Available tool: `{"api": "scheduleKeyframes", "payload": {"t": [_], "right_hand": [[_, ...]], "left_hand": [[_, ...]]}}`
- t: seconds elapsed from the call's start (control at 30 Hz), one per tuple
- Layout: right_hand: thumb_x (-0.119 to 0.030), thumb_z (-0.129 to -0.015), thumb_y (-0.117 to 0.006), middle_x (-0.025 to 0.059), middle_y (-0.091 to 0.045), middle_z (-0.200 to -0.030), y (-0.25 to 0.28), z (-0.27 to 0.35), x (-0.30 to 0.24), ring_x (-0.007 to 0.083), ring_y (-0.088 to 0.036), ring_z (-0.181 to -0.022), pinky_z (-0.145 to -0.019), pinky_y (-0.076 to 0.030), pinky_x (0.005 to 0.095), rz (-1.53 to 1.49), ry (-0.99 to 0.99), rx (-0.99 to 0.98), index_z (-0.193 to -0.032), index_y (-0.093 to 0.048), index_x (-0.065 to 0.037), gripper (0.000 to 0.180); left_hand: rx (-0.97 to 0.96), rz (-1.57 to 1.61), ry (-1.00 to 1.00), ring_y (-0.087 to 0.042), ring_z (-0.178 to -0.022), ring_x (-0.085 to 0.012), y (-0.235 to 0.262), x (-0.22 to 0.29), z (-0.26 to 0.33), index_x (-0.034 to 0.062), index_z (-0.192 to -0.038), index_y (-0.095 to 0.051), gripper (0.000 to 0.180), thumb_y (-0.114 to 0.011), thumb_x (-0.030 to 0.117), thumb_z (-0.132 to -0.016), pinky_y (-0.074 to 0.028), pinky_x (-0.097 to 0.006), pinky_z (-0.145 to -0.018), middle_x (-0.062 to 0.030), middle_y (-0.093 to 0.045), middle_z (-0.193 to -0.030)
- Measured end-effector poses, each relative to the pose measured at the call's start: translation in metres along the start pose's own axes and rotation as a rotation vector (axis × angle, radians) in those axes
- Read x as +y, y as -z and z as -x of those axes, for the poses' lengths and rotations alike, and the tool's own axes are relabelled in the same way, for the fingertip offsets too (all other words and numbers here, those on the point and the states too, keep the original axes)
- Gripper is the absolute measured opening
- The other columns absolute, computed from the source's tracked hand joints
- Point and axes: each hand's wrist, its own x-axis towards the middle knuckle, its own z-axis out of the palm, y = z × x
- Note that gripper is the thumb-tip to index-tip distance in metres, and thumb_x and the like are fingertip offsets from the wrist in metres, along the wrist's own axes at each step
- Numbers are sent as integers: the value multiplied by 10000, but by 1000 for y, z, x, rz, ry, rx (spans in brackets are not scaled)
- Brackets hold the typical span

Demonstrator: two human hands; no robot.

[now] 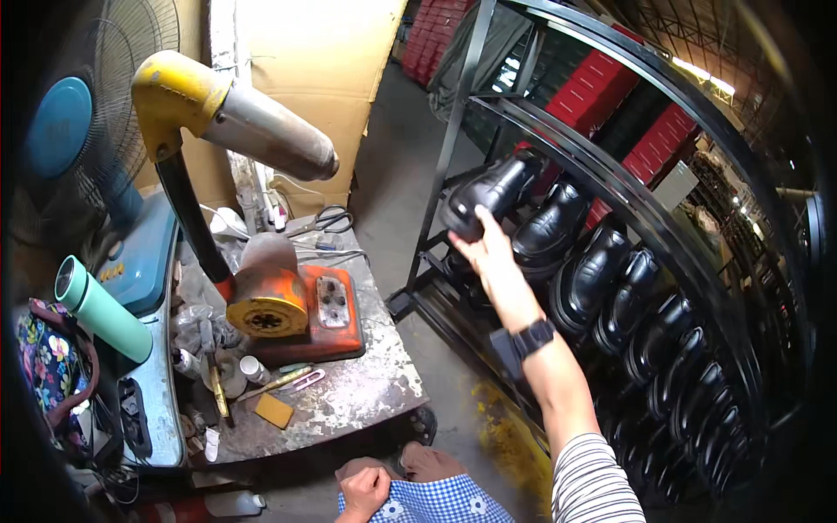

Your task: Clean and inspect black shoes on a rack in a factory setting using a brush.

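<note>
A black shoe [499,187] lies between the right fingers [486,221].

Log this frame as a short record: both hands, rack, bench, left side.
Right hand: fingers on the toe of a black shoe; whether it is lifted, cannot tell
Left hand: closed, by the checked apron
Right wrist: dark watch
Rack: black metal, more black shoes in a row
Bench: orange-based machine, scissors, yellow block
Left side: fan, green bottle, floral bag
</note>
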Motion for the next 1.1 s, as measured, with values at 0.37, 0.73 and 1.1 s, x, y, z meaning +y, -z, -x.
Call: {"api": "scheduleKeyframes", "payload": {"t": [0.37, 0.73, 1.1], "right_hand": [[-123, -827, -572, 95, -555, -1100, 76, 253, 52, 179, -575, -955, -768, -518, 326, 229, -267, -269, -1183, -427, 12, 407], [-171, -807, -625, 92, -525, -1128, 96, 374, 73, 183, -525, -1028, -868, -455, 318, 200, -604, -300, -1218, -374, 13, 516], [-235, -909, -462, 131, -562, -1030, 99, 371, 101, 202, -579, -902, -712, -533, 316, 545, -496, -335, -1140, -454, 41, 361]], "left_hand": [[28, 183, 115, -548, -464, -232, 6, 4, 1, 4, -620, -565, 180, -568, 96, -775, -420, -302, -445, -115, -545, -546], [-58, 738, 403, -437, -1120, -201, 67, 107, -18, -24, -1332, -196, 825, -702, 222, -728, -349, -320, -954, -137, -425, -1227], [224, 544, 494, -522, -1048, -192, 133, 84, 74, -40, -1289, -311, 759, -701, 117, -657, -400, -308, -911, -139, -523, -1160]]}}
